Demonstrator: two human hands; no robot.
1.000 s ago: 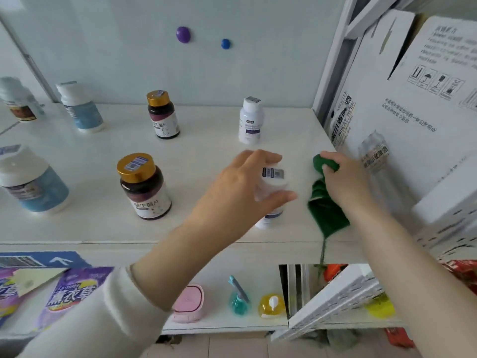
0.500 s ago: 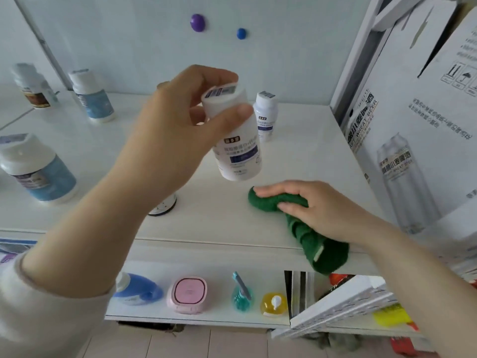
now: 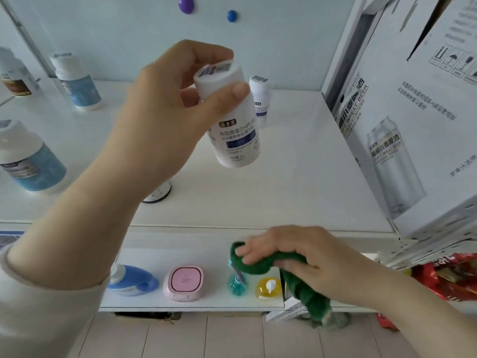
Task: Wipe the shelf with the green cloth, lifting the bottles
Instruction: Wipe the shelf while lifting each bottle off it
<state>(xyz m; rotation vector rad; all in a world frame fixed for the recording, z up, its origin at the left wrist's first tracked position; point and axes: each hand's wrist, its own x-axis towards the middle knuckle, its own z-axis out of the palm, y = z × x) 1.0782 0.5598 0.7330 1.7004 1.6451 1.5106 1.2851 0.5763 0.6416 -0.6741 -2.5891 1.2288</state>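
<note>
Head view. The left hand point(image 3: 165, 117) grips a white bottle point(image 3: 237, 135) by its cap and neck, thumb and fingers curled round it. The bottle is tilted and held clear above the middle of the shelf point(image 3: 296, 177). The right hand point(image 3: 309, 262) holds the green cloth point(image 3: 258, 264) at the shelf's front edge, fingers laid across it, the loose end hanging below the palm. A second white bottle point(image 3: 260, 99) stands near the back edge. A cardboard box point(image 3: 413, 125) stands at the right edge.

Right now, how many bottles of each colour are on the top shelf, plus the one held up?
White bottles: 2
Blue bottles: 2
Brown-label bottle: 1
Mostly hidden bottle: 1
Total: 6
</note>
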